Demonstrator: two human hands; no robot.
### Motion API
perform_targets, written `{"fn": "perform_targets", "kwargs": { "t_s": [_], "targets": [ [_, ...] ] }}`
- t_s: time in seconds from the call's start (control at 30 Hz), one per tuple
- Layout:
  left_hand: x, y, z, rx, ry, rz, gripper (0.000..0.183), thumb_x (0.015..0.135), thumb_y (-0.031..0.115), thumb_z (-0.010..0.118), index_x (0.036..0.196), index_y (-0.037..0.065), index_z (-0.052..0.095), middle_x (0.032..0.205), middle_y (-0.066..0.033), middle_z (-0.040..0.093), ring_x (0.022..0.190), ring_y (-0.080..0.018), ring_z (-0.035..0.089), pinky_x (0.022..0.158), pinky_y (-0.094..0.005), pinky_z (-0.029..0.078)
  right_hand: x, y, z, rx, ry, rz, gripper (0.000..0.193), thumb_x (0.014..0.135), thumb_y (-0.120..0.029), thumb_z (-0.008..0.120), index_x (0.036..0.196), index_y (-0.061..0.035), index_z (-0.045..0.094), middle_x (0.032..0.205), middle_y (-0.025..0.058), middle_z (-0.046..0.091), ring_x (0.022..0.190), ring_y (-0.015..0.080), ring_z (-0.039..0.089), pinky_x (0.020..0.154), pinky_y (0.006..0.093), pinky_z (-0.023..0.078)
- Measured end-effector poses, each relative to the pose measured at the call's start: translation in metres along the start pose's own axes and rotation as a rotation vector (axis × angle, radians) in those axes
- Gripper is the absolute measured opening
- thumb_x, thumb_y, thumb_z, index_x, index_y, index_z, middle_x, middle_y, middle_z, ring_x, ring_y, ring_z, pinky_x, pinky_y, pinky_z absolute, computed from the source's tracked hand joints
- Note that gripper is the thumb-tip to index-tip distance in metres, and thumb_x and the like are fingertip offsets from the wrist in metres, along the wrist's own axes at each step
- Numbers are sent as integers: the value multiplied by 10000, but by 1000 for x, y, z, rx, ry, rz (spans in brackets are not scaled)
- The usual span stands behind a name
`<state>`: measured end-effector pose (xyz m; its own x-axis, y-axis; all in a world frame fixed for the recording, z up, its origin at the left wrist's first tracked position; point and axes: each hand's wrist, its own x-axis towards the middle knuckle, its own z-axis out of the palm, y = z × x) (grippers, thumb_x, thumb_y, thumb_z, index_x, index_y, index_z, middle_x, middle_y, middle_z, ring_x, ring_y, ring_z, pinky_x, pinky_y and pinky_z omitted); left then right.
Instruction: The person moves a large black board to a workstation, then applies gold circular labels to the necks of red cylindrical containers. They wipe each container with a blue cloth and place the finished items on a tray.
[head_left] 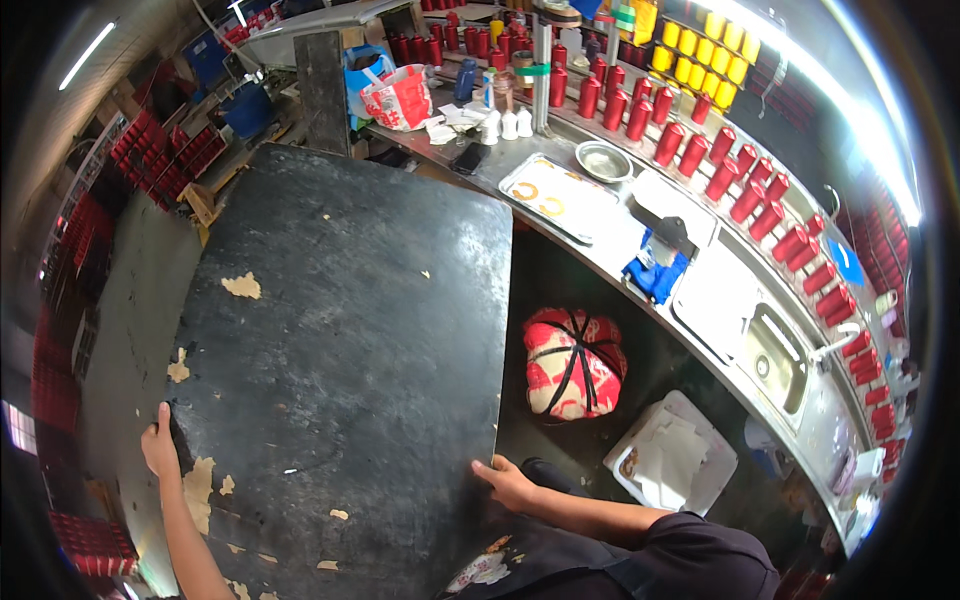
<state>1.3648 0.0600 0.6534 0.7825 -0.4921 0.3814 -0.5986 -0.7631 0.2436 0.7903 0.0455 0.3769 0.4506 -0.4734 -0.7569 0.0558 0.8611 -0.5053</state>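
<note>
A large black board (350, 290) with a scuffed face and peeled tan patches fills the middle of the head view. My left hand (160, 446) holds its left edge, thumb pointing up along the side. At the lower right edge, my right hand (508, 484) grips the board with the thumb on its face and the fingers mostly hidden behind. The board's near end runs close to my body, by my dark apron (560, 570).
Right of the board, a red-and-cream cushion (575, 363) tied with black straps and a white bin (715, 470) of papers stand on the floor. A curved workbench (610, 262) carries a tray (585, 233), blue cloth (655, 272), sink (775, 365) and rows of red cylinders (721, 180).
</note>
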Motion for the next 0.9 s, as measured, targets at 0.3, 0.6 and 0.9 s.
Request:
{"fn": "perform_targets", "kwargs": {
  "t_s": [0.3,0.6,0.9],
  "targets": [
    [11,-59,84,64,-86,12,763,847,669,645,632,-20,397,606,-179,398,590,-310,354,603,-450,365,50,25,24,-34,85,197,455,948,-424,679,1206,-72,548,979,38,617,736,137,524,568,289,425],
    [22,-101,85,236,-177,-43,744,844,657,649,638,-22,423,623,-183,442,595,-330,412,620,-454,390,52,1,36,100,-85,343,388,961,-111,672,1308,-107,500,1236,70,646,1086,222,657,804,406,577],
    [8,-118,92,262,-201,-116,738,871,685,588,706,-34,570,718,-238,579,692,-418,552,672,-469,436,41,-19,34,34,-45,410,363,970,-85,649,1301,-122,504,1194,47,661,1067,204,659,811,381,573]
  ]
}}
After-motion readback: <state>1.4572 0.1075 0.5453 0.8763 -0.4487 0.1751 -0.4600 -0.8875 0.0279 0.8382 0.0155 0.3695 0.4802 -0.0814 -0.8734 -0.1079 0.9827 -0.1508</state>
